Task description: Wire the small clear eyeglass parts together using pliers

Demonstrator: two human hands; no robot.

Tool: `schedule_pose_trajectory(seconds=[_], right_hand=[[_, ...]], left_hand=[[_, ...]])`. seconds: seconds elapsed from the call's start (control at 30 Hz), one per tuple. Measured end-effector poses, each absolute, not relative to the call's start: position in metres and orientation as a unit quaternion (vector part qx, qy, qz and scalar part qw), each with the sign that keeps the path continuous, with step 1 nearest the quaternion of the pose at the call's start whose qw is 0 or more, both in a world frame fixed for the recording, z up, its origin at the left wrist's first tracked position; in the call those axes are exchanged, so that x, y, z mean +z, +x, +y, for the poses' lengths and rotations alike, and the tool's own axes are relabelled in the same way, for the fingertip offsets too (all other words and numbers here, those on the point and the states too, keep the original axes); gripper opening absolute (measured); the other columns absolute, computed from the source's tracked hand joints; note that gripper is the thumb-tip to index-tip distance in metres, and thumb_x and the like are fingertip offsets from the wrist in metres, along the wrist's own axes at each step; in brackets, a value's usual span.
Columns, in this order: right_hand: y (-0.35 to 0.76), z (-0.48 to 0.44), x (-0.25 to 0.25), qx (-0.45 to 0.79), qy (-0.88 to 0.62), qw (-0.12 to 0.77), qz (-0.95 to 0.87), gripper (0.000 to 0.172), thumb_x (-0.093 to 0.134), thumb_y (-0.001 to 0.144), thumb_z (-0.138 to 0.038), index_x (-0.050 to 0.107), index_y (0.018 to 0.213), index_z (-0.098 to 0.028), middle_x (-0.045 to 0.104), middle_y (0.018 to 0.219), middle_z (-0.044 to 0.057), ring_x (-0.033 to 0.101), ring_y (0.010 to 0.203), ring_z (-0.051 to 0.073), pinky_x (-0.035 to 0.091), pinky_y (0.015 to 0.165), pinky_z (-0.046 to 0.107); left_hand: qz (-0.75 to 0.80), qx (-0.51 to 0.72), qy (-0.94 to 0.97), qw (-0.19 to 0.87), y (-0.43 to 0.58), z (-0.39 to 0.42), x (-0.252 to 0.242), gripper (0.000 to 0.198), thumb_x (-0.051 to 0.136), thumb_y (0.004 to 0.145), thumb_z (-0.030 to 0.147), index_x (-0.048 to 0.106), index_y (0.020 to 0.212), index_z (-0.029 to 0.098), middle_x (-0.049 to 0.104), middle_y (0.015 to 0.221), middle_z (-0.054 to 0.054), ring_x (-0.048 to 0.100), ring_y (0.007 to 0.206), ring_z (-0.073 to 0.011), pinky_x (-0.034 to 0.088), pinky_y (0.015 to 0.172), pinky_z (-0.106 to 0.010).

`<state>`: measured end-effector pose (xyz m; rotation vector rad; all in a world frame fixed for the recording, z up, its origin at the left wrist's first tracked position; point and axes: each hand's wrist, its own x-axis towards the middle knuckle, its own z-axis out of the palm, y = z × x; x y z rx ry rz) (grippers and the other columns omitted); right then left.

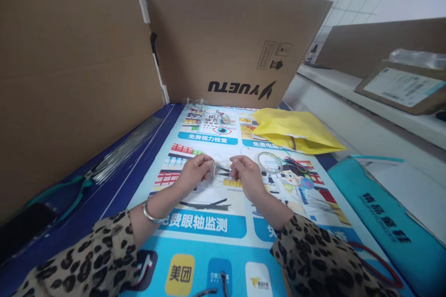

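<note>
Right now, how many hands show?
2: the left hand, with a bracelet at its wrist, and the right hand, nearer the yellow bag; both above the printed sheet.

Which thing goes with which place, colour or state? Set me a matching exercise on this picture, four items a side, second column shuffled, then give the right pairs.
Column one
1. left hand and right hand
2. bag
3. bangle
4. pliers

Column two
A. silver-coloured and worn
B. teal-handled, by the near end of a bundle of thin metal rods
C. close together, with thin wire between them
D. yellow, lying by the upright cardboard panel

Pairs: 1-C, 2-D, 3-A, 4-B
</note>
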<state>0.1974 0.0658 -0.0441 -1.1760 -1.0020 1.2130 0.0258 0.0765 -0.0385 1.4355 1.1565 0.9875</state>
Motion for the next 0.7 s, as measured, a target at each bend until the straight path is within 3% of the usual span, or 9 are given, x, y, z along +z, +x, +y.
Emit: schedule_pose_trajectory(seconds=[0.27, 0.4, 0.6, 0.7], right_hand=[[0.1977, 0.0651, -0.0421, 0.524, -0.494, 0.545, -0.429, 0.020, 0.061, 0.068, -0.037, 0.058, 0.075, -0.019, 0.056, 0.058, -0.004, 0.048, 0.042, 0.007, 0.037, 0.043, 0.020], [0.1966, 0.0613, -0.0377, 0.503, -0.499, 0.518, -0.480, 0.026, 0.058, 0.070, -0.039, 0.058, 0.087, -0.020, 0.055, 0.061, -0.004, 0.046, 0.046, 0.007, 0.036, 0.043, 0.020], [0.1955, 0.0570, -0.0393, 0.379, -0.506, 0.463, -0.621, 0.022, 0.051, 0.077, -0.038, 0.063, 0.084, -0.022, 0.061, 0.076, 0.000, 0.053, 0.070, 0.013, 0.042, 0.066, 0.026], [0.1959, 0.0569, -0.0394, 0.377, -0.495, 0.458, -0.635, 0.022, 0.050, 0.077, -0.038, 0.063, 0.084, -0.022, 0.061, 0.074, 0.000, 0.053, 0.069, 0.014, 0.042, 0.066, 0.026]], left_hand=[[0.505, 0.408, 0.600, 0.467, 0.0255, 0.0776, -0.0405, 0.021, 0.052, 0.074, 0.037, 0.057, 0.077, 0.017, 0.055, 0.056, 0.003, 0.043, 0.041, -0.0064, 0.033, 0.040, -0.018], [0.518, 0.416, 0.591, 0.458, 0.0254, 0.0762, -0.0373, 0.019, 0.053, 0.072, 0.036, 0.057, 0.073, 0.017, 0.052, 0.052, 0.005, 0.040, 0.040, -0.0070, 0.030, 0.040, -0.019], [0.504, 0.394, 0.658, 0.397, 0.0265, 0.0734, -0.0364, 0.017, 0.051, 0.074, 0.033, 0.058, 0.069, 0.019, 0.055, 0.056, 0.003, 0.049, 0.053, -0.0112, 0.036, 0.051, -0.021], [0.483, 0.368, 0.692, 0.390, 0.0272, 0.0707, -0.0343, 0.018, 0.049, 0.075, 0.032, 0.058, 0.066, 0.019, 0.056, 0.058, 0.002, 0.050, 0.058, -0.0126, 0.037, 0.055, -0.022]])
